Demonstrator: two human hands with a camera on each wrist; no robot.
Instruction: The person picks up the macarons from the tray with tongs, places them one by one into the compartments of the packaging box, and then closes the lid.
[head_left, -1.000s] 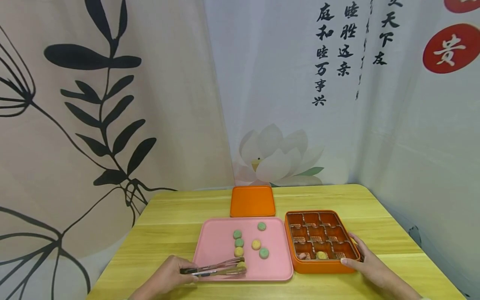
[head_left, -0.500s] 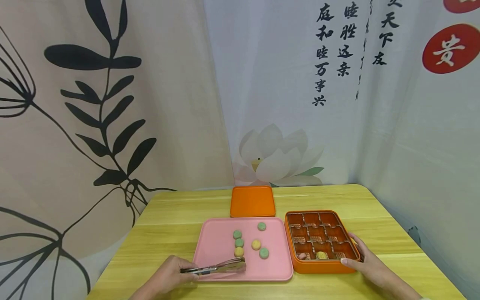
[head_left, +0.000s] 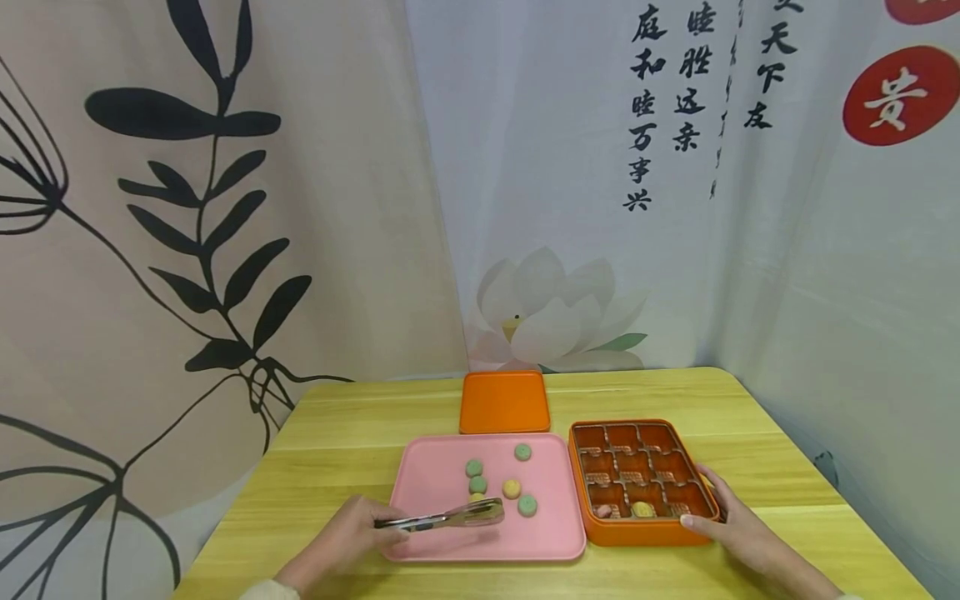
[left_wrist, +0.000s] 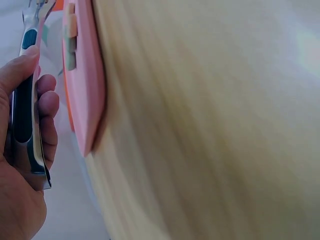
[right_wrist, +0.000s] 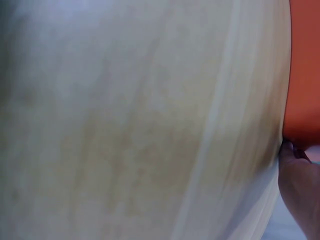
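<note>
My left hand (head_left: 363, 533) grips a pair of metal tongs (head_left: 442, 517) with dark handle grips; the left wrist view shows the fingers wrapped round the handle (left_wrist: 23, 110). The tong arms are pressed together over the pink tray (head_left: 420, 500), and I cannot tell whether a cookie sits between their tips. Several green cookies (head_left: 527, 505) and a yellow cookie (head_left: 512, 489) lie on the tray; another yellow cookie is mostly hidden behind the tongs. My right hand (head_left: 731, 525) holds the orange box (head_left: 645, 533) at its right front corner, thumb in front and fingers along the side.
The box holds a divided clear insert (head_left: 633, 467), with a yellow cookie (head_left: 642, 510) and a small pink piece (head_left: 604, 511) in its front row. An orange lid (head_left: 506, 402) lies behind the tray. A printed curtain hangs behind the wooden table (head_left: 337, 442).
The tongs closed where a yellow cookie lay at the tray's front, then rose and moved slightly right and away with my left hand. That cookie no longer shows. My right hand stays on the box.
</note>
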